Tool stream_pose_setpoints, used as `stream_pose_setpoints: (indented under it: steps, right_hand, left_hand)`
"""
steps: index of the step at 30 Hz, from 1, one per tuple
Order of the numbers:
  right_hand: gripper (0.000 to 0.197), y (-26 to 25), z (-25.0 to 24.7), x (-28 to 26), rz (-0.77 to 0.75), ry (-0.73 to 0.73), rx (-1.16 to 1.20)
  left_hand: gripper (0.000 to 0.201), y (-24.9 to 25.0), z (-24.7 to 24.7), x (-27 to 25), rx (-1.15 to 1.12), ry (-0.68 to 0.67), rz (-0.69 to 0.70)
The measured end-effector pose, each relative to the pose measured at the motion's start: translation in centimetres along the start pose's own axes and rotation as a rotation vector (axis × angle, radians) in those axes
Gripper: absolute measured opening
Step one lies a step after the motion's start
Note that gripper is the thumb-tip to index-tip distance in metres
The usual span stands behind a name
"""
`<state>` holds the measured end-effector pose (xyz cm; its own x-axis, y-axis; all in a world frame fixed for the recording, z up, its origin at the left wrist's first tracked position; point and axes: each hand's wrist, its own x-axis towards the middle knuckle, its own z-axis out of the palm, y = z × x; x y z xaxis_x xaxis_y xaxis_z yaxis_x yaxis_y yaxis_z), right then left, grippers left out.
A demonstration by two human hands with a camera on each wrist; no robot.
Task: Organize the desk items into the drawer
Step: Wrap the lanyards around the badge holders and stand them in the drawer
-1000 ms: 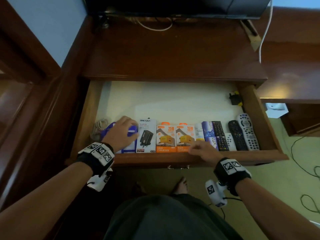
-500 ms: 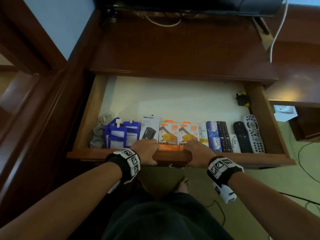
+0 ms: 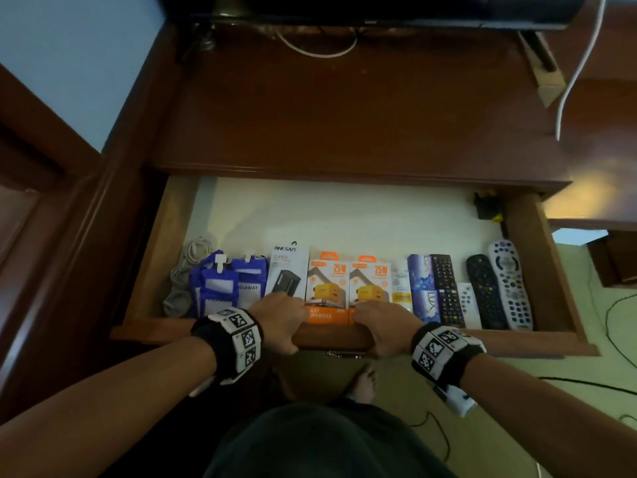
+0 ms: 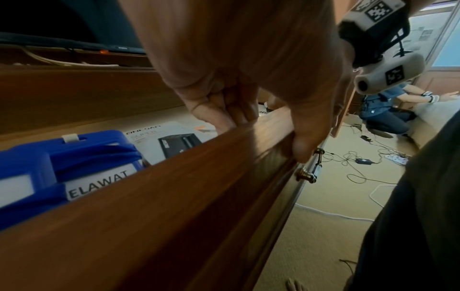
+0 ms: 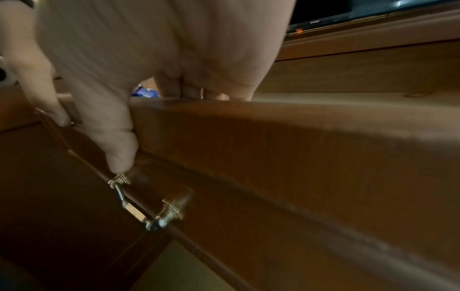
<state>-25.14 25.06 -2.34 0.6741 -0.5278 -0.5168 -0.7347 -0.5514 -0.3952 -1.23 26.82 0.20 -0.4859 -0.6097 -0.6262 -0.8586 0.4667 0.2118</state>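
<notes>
left hand [image 3: 280, 322] grip: still clasping drawer front [image 3: 331, 336] | right hand [image 3: 383, 327] grip: same | drawer: unmoved

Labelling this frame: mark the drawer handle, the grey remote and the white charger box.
drawer handle [image 5: 139, 204], right wrist view, on its metal bar.
grey remote [image 3: 510, 284], head view, on its keypad.
white charger box [image 3: 286, 270], head view, on its printed front.

Both hands — left hand [image 3: 279, 319], right hand [image 3: 382, 326] — side by side, fingers curled, forearms outstretched.
</notes>
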Motion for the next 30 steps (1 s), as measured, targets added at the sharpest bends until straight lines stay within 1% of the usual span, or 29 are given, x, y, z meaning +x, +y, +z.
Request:
stream_pose_setpoints:
  steps: [5,7,8,9,10,12,14,16,18,20,22,24,27,30]
  right_hand:
    - [0.057,2.6,-3.7,2.5,0.013,0.027,-0.007]
    - [0.057,3.7,-5.4,3.4,0.008,0.074,-0.059]
    - [0.060,4.1,-6.4,3.9,0.005,0.102,-0.119]
    - [0.067,4.5,-7.5,4.5,0.006,0.131,-0.197]
    - [0.078,4.9,-8.6,4.9,0.018,0.165,-0.283]
    - [0.106,5.8,-10.7,5.7,0.090,0.240,-0.425]
    - [0.130,6.8,-12.1,6.2,0.193,0.310,-0.448]
    - [0.141,7.9,-13.4,6.9,0.257,0.346,-0.437]
    - [0.145,8.8,-15.0,8.2,0.295,0.335,-0.427]
    - [0.147,9.7,-16.5,9.7,0.316,0.309,-0.408]
    - [0.148,11.0,-18.0,11.1,0.326,0.272,-0.366]
    - [0.148,12.1,-19.5,12.4,0.316,0.247,-0.339]
    - [0.143,13.5,-21.0,13.9,0.295,0.252,-0.315]
    - [0.129,14.2,-21.0,14.6,0.283,0.322,-0.328]
  left_hand:
    - [0.057,-2.9,-2.7,2.8,-0.013,0.035,-0.062]
    - [0.059,-4.4,-4.1,3.8,0.007,0.097,-0.066]
    - [0.064,-5.1,-4.9,4.3,0.046,0.152,-0.061]
    - [0.074,-5.8,-5.8,4.8,0.103,0.210,-0.065]
    - [0.089,-6.4,-6.8,5.2,0.153,0.259,-0.087]
    - [0.117,-7.7,-8.7,6.1,0.186,0.307,-0.157]
    - [0.132,-8.8,-10.0,7.1,0.170,0.339,-0.208]
    - [0.139,-9.7,-11.3,8.1,0.168,0.363,-0.248]
    - [0.143,-10.8,-12.6,9.3,0.182,0.366,-0.288]
    - [0.147,-12.1,-14.0,10.6,0.183,0.338,-0.314]
    - [0.148,-13.6,-15.5,12.1,0.160,0.298,-0.309]
    - [0.146,-15.2,-16.8,13.5,0.118,0.272,-0.272]
    - [0.138,-17.1,-18.2,14.9,0.107,0.292,-0.203]
    - [0.121,-18.1,-18.2,15.6,0.172,0.357,-0.169]
